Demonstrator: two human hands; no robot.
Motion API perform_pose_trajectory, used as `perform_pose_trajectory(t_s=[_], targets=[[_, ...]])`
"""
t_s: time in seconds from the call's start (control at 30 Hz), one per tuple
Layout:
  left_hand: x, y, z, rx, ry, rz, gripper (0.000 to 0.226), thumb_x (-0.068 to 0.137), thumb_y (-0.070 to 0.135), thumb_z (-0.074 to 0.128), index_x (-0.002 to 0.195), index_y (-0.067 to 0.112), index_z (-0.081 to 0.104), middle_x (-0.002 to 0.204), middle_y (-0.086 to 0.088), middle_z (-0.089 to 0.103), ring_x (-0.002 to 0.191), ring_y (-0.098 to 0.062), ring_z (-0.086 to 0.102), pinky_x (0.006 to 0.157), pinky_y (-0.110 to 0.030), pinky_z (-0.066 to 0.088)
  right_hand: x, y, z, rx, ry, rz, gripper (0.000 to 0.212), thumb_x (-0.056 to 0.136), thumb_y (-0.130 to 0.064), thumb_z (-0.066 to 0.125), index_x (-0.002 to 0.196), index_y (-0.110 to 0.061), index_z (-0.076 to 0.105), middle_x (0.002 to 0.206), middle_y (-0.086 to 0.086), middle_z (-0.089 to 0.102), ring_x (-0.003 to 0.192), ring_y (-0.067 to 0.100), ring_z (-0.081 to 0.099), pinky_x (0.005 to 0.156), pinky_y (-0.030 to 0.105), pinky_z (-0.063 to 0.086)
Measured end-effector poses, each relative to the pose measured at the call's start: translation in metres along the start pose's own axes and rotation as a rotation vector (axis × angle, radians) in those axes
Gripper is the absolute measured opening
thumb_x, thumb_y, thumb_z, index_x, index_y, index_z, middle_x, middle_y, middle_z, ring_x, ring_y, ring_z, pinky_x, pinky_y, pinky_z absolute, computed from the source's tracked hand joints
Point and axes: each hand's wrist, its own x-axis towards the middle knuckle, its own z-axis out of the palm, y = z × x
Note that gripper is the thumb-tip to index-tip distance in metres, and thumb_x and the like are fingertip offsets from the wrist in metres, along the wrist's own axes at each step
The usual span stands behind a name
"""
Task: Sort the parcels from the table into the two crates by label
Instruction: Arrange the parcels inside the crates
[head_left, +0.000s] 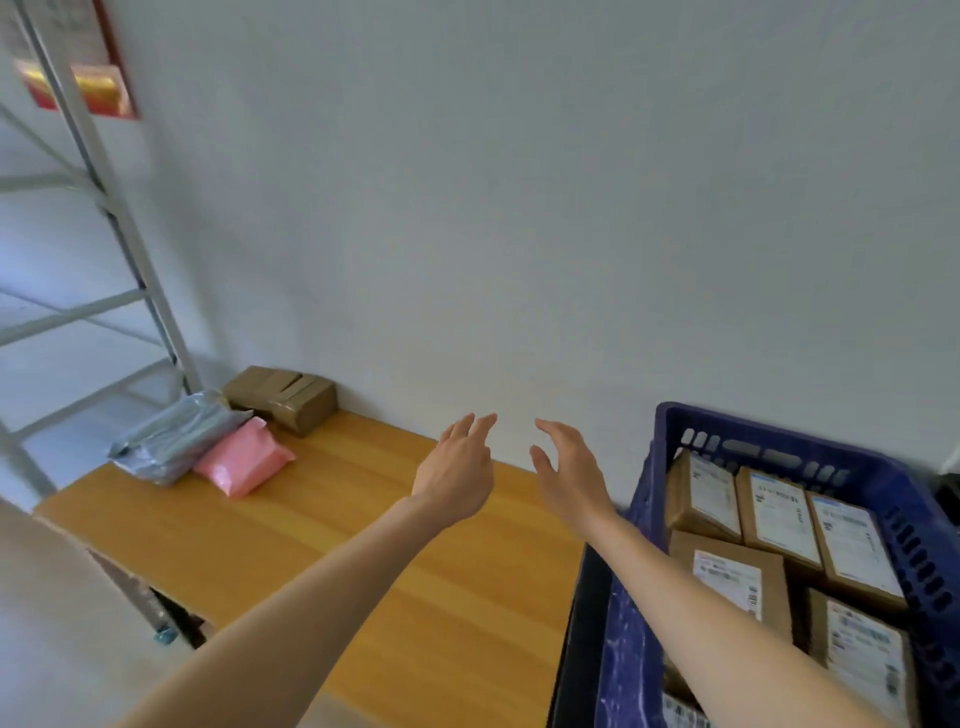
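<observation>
Two slender bare forearms (311, 587), bare wrists, bare left hand (457, 473), bare right hand (571, 480), long slim fingers (480, 427), outlines slightly blurred, arms cut off by the bottom edge of the view

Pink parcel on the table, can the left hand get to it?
Probably yes. The left hand is open and empty, and only bare table lies between it and the pink parcel. The grey bag lies beyond it.
</observation>
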Motion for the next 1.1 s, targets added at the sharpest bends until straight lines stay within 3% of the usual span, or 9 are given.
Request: perform_pose_trajectory(t_s=[0.37,0.43,0.6,0.7,0.83,0.97,1.1], targets=[[-0.089,-0.164,-0.076,-0.023,0.125,-0.253,0.050,0.099,0.015,0.038,0.148,0.021,0.030,0.154,-0.003,0.031,0.137,-0.024,0.035,0.104,-0.039,0.040,-0.015,-0.115,0.142,0.053,-0.191,-0.128,0.047,0.099,-0.035,0.045,0.138,-0.008,0.047,0.140,0.011,0.048,0.129,0.024,0.047,0.102,0.030,0.036],[-0.099,-0.191,-0.084,-0.033,0.137,-0.294,0.050,0.099,0.015,0.039,0.148,0.021,0.031,0.153,-0.003,0.033,0.135,-0.025,0.038,0.101,-0.039,0.042,-0.013,-0.127,0.166,0.061,-0.211,-0.130,0.040,0.100,-0.027,0.047,0.137,-0.010,0.047,0.139,0.009,0.049,0.127,0.022,0.047,0.099,0.029,0.037],[-0.110,-0.257,-0.090,-0.074,0.163,-0.388,0.050,0.098,0.015,0.042,0.146,0.025,0.033,0.150,-0.001,0.037,0.127,-0.020,0.046,0.084,-0.025,0.038,0.001,-0.152,0.221,0.096,-0.286,-0.133,0.036,0.099,-0.020,0.048,0.134,-0.013,0.049,0.137,0.006,0.050,0.124,0.021,0.049,0.097,0.029,0.040],[-0.109,-0.291,-0.090,-0.105,0.141,-0.450,0.050,0.098,0.016,0.045,0.146,0.025,0.035,0.149,-0.001,0.038,0.130,-0.019,0.043,0.089,-0.023,0.035,0.018,-0.159,0.249,0.120,-0.319,-0.116,0.036,0.099,-0.018,0.049,0.134,-0.012,0.049,0.137,0.008,0.049,0.123,0.022,0.050,0.098,0.031,0.041],[-0.095,-0.341,-0.100,-0.072,0.147,-0.491,0.047,0.098,0.015,0.046,0.144,0.023,0.039,0.148,-0.003,0.041,0.129,-0.023,0.045,0.099,-0.031,0.039,0.051,-0.167,0.294,0.109,-0.377,-0.117,0.037,0.098,-0.018,0.049,0.135,-0.014,0.048,0.138,0.006,0.048,0.122,0.021,0.050,0.097,0.031,0.042],[-0.065,-0.398,-0.110,-0.029,0.201,-0.550,0.043,0.097,0.013,0.045,0.139,0.023,0.046,0.137,-0.003,0.051,0.110,-0.023,0.056,0.077,-0.026,0.040,0.091,-0.175,0.348,0.130,-0.419,-0.091,0.037,0.099,-0.018,0.048,0.136,-0.015,0.047,0.139,0.005,0.048,0.123,0.020,0.050,0.098,0.036,0.044],[-0.032,-0.452,-0.124,-0.017,0.169,-0.587,0.044,0.094,0.010,0.045,0.137,0.022,0.048,0.128,-0.005,0.057,0.105,-0.023,0.056,0.075,-0.027,0.040,0.126,-0.183,0.398,0.147,-0.489,-0.035,0.038,0.099,-0.017,0.048,0.137,-0.015,0.045,0.142,0.004,0.045,0.123,0.020,0.050,0.097,0.037,0.047]])
